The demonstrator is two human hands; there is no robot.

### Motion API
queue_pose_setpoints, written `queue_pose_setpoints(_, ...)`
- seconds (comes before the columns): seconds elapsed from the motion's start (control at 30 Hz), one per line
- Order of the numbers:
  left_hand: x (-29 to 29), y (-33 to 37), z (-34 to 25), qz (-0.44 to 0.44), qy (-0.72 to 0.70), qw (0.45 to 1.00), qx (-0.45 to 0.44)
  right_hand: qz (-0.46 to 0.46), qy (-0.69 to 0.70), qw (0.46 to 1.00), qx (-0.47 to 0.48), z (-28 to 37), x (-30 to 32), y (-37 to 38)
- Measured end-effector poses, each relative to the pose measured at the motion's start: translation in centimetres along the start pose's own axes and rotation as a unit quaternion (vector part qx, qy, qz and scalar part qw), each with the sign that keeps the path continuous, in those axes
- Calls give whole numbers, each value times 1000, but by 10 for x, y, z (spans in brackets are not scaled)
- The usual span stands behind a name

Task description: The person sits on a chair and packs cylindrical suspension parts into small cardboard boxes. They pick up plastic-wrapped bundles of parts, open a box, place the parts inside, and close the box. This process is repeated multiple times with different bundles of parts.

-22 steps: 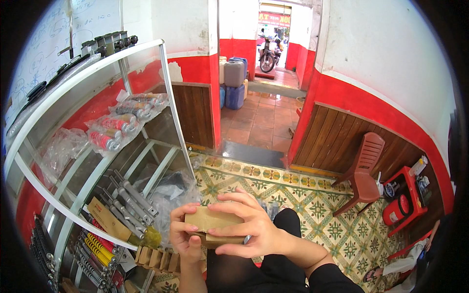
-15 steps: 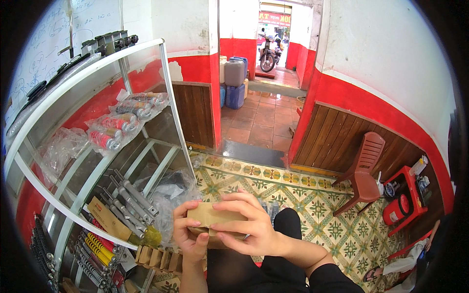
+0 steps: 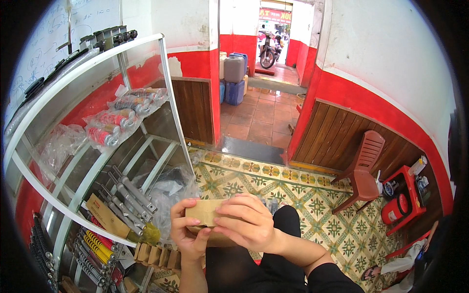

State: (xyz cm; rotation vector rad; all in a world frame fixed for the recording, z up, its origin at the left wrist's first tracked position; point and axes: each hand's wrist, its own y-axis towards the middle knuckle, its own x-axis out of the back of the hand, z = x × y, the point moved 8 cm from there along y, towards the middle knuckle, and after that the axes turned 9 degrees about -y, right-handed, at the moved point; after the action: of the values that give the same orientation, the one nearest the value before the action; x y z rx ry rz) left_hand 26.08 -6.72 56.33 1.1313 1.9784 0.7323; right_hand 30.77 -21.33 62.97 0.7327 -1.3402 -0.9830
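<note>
A small brown cardboard box (image 3: 201, 212) is held up in front of me, above my lap. My left hand (image 3: 188, 228) grips its left side, thumb below and fingers along the edge. My right hand (image 3: 250, 222) is closed over the right end, its fingertips pressed on the top near the front edge. The fingers hide much of the box's right side. Below and left of the box stands a row of small brown cartons (image 3: 157, 256) by the shelf's lower edge.
On the left, a white-framed glass shelf (image 3: 171, 107) holds bagged shock absorbers (image 3: 119, 117), grey fork tubes (image 3: 129, 195) and coil springs (image 3: 96, 249). A brown plastic chair (image 3: 364, 166) and a red stool (image 3: 408, 188) stand right. Another person's leg (image 3: 398, 264) shows at lower right.
My right fingers have drawn closer together and pressed onto the top of the box. Both hands and the box have shifted slightly left.
</note>
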Motion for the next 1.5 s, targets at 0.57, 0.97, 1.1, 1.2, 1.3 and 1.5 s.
queue_pose_setpoints(0.57, 22, 0, 10, -24, -38, 999, 16, 121, 239, 904, -334, -60, -83, -152)
queue_pose_setpoints(0.97, 11, -1, -7, 27, 265, 961, -80, 100, 281, 876, -378, -77, -76, -160)
queue_pose_setpoints(1.1, -8, 1, -26, 71, 423, 891, -151, 91, 280, 882, -368, -80, -69, -162)
queue_pose_setpoints(1.2, -20, 5, -42, 90, 494, 837, -217, 89, 275, 884, -368, -81, -64, -158)
queue_pose_setpoints(1.3, -31, 12, -51, 122, 512, 819, -228, 102, 264, 888, -363, -81, -62, -160)
queue_pose_setpoints(1.5, -40, 28, -49, 155, 476, 862, -78, 90, 261, 894, -352, -81, -60, -164)
